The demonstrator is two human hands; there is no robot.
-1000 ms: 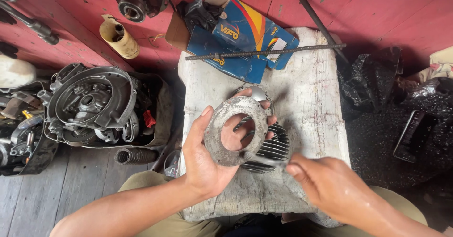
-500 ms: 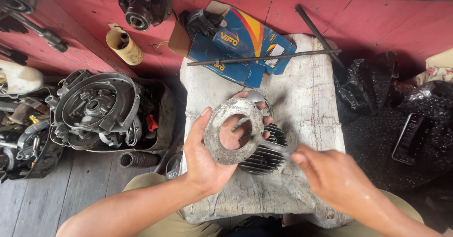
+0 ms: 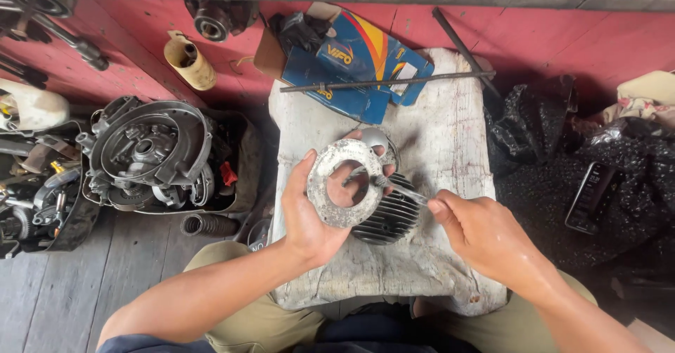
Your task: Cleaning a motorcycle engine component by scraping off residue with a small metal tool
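Since before, right hand (image 3: 485, 237) moved in, gripping thin shiny tool (image 3: 397, 188) against rough grey ring (image 3: 344, 183), clutched by left hand (image 3: 309, 212), over dark ribbed cylinder (image 3: 390, 216).

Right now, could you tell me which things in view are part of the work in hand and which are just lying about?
In hand:
left hand gripping finned cylinder
right hand poking thin tool into it
block beneath

Lying about:
engine casing
blue box
long rod
yellowish bottle

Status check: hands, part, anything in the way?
Left hand grips finned cylinder. Right hand holds thin tool into its bore. Nothing in the way.
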